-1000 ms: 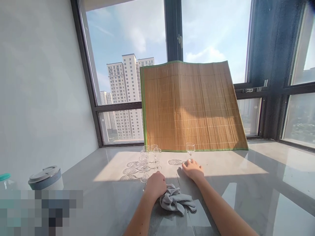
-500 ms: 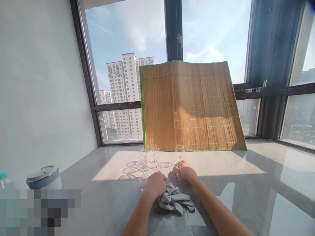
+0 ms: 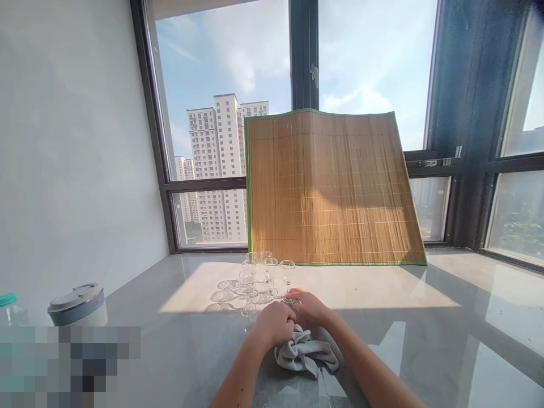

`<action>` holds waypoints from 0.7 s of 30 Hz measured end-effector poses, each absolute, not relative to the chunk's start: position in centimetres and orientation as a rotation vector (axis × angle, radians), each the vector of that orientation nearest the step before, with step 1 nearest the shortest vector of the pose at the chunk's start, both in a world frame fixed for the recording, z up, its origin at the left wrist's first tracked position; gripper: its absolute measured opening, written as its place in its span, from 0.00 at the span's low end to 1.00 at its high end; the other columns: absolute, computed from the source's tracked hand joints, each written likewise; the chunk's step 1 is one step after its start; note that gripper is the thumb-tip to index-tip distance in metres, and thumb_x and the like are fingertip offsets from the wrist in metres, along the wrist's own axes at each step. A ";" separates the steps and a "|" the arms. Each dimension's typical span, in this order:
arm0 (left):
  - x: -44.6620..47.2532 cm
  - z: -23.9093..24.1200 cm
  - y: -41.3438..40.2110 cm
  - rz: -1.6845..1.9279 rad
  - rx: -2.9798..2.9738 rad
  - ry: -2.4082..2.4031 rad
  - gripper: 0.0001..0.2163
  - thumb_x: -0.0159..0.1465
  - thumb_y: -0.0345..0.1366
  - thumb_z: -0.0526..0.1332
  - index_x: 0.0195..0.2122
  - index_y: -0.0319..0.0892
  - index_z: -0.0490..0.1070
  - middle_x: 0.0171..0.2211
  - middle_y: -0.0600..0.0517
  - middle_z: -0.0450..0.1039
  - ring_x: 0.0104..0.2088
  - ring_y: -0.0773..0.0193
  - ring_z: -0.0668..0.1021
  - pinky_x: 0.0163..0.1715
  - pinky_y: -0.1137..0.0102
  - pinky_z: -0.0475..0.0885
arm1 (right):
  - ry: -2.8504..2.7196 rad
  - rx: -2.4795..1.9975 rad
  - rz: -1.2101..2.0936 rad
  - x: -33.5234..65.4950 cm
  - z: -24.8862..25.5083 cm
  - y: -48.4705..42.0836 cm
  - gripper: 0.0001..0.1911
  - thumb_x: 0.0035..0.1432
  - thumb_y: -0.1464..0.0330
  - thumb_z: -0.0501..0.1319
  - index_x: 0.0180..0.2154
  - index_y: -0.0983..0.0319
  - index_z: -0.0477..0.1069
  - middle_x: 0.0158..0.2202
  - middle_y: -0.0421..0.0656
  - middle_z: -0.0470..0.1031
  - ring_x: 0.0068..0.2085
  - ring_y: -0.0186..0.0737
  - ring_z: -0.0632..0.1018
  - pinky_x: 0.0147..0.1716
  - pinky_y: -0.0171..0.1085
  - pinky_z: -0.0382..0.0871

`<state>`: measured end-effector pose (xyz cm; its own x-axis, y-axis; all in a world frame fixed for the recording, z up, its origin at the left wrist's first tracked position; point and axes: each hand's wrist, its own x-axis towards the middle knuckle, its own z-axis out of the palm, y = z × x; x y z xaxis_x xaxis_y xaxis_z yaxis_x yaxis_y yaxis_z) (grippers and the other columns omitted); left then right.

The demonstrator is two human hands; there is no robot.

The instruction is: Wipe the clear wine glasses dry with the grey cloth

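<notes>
My right hand has its fingers on the foot of a small clear stemmed glass, which stands upright on the grey stone surface. Just left of it, a group of several similar stemmed glasses stands close together. My left hand is closed in front of these glasses, its curled fingers at the edge of a crumpled grey cloth. The cloth lies on the surface between my forearms. My left fingertips are partly hidden.
A bamboo mat with green edging leans against the window behind the glasses. At the left stand a lidded cup and a clear container with a teal lid. A pale wall rises along the left side.
My right hand has brought its glass leftward, closer to the group of glasses. My left hand and the cloth have shifted slightly right and down with the view.
</notes>
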<state>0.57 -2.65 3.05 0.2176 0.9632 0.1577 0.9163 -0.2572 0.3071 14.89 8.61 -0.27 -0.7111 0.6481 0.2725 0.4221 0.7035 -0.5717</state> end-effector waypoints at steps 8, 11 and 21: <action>0.9 3.1 -2.8 0.341 2.316 1.781 0.10 0.52 0.29 0.55 0.21 0.41 0.76 0.18 0.54 0.70 0.20 0.71 0.58 0.21 0.71 0.52 | -2.455 -0.757 1.064 13.9 0.2 7.9 0.24 0.46 0.71 0.55 0.46 0.61 0.78 0.53 0.45 0.75 0.60 0.50 0.67 0.61 0.47 0.56; 0.9 3.1 -2.9 0.366 2.303 1.784 0.10 0.52 0.30 0.55 0.22 0.42 0.77 0.18 0.54 0.69 0.20 0.69 0.60 0.23 0.71 0.56 | -2.429 -0.733 1.110 13.8 0.5 7.4 0.21 0.46 0.71 0.55 0.42 0.60 0.78 0.50 0.45 0.77 0.58 0.50 0.69 0.60 0.48 0.57; 1.3 3.6 -3.6 0.427 2.227 1.770 0.10 0.52 0.29 0.56 0.20 0.43 0.77 0.17 0.54 0.68 0.21 0.68 0.65 0.24 0.72 0.60 | -2.434 -0.596 1.129 13.0 1.8 5.9 0.14 0.53 0.68 0.53 0.32 0.61 0.77 0.36 0.42 0.77 0.44 0.45 0.74 0.49 0.44 0.66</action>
<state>1.28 -3.57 3.60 0.2126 0.9750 0.0648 0.8975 -0.2211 0.3817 13.03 5.85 1.78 -0.8334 0.5266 0.1678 0.2120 0.5849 -0.7829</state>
